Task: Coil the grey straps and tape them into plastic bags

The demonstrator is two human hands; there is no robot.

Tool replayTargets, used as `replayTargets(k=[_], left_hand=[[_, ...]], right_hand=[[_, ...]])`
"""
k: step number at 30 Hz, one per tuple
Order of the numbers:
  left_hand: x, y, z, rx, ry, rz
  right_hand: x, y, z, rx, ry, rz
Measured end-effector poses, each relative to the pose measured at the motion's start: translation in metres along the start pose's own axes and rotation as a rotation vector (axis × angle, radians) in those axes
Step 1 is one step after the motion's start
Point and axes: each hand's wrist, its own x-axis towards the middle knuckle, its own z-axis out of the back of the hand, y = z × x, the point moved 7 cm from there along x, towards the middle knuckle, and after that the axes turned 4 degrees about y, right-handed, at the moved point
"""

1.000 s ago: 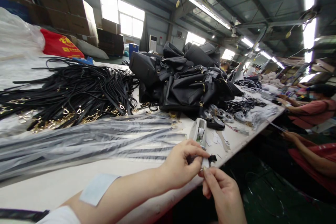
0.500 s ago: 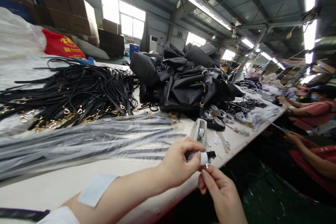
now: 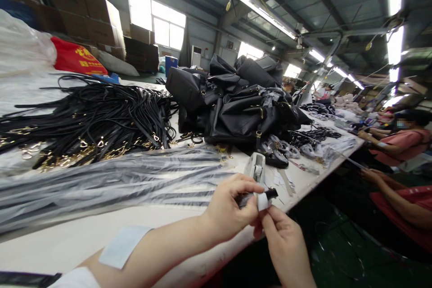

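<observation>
My left hand [image 3: 227, 209] pinches the end of a black strap [image 3: 272, 195] just past the table's near edge. A white wrap [image 3: 262, 201] goes round that strap end. My right hand [image 3: 285, 243] comes up from below, and its thumb and forefinger press on the white wrap. A white patch sticks to my left forearm [image 3: 123, 244]. Just beyond my hands a white tape dispenser [image 3: 256, 167] stands on the table.
Plastic-wrapped straps [image 3: 111, 182] lie across the white table [image 3: 60, 238]. Behind them is a heap of black straps with gold clasps [image 3: 84, 121] and a pile of black bags [image 3: 236, 103]. Other people's arms [image 3: 394, 193] work at the right. Boxes stand at the far left.
My right hand has risen and closed onto the white wrap, which now goes further round the strap end. My left hand has kept its hold.
</observation>
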Motion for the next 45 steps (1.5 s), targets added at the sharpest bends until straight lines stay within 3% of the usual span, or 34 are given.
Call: replayTargets(k=[3,7,12,16,29,35,45], left_hand=[[0.004,0.006,0.003,-0.054,0.026,0.065],[0.004,0.021,-0.005,-0.181,0.181,0.259],[0.001,0.016,-0.011,-0.133,0.298,0.245],[-0.006,0.017,-0.022,-0.171,0.443,0.332],[-0.006,0.027,-0.02,-0.247,0.237,0.381],[-0.003,0.026,-0.019,-0.273,0.224,0.36],[-0.008,0.028,-0.023,-0.405,0.209,0.446]], right_hand=[[0.0,0.002,-0.002,0.062,0.055,-0.004],[-0.001,0.006,0.002,0.087,0.084,0.011],[-0.001,0.016,0.01,0.091,0.063,0.065],[-0.001,0.02,0.015,0.055,0.031,0.099],[-0.002,0.013,0.004,0.028,0.149,0.087],[-0.003,0.019,0.003,0.051,0.199,0.105],[-0.003,0.016,0.004,0.1,0.138,0.125]])
